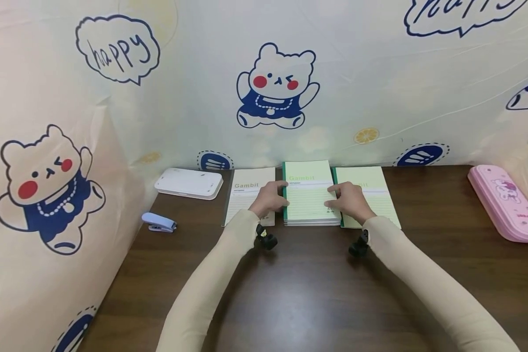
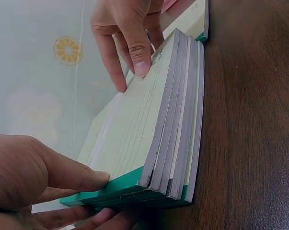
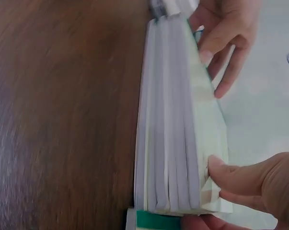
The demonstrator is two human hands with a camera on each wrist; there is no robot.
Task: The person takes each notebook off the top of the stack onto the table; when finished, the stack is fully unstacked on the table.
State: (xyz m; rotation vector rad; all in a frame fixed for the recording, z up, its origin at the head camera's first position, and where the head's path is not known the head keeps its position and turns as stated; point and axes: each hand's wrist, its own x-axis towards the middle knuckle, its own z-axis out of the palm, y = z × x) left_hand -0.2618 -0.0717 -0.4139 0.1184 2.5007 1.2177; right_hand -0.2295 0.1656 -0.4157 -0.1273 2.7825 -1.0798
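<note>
A stack of several notebooks (image 1: pixel 309 208) with pale green covers and dark green spines stands at the table's back, between my hands. My left hand (image 1: pixel 268 198) grips its spine side; in the left wrist view the thumb (image 2: pixel 89 176) lies on the top cover and the fingers curl along the spine below. At the opposite edge my right hand (image 1: pixel 353 201) holds the stack, its thumb (image 3: pixel 225 175) on the cover's rim and other fingers lower at the side. Partly behind the hands lie a greyish notebook (image 1: pixel 246 195) on the left and a pale green notebook (image 1: pixel 380 198) on the right.
On the left are a white flat case (image 1: pixel 188 183) and a small blue stapler (image 1: pixel 159 222). A pink pencil case (image 1: pixel 508 203) lies far right. A printed cloth (image 1: pixel 193 98) hangs behind the brown wooden table (image 1: pixel 308 293).
</note>
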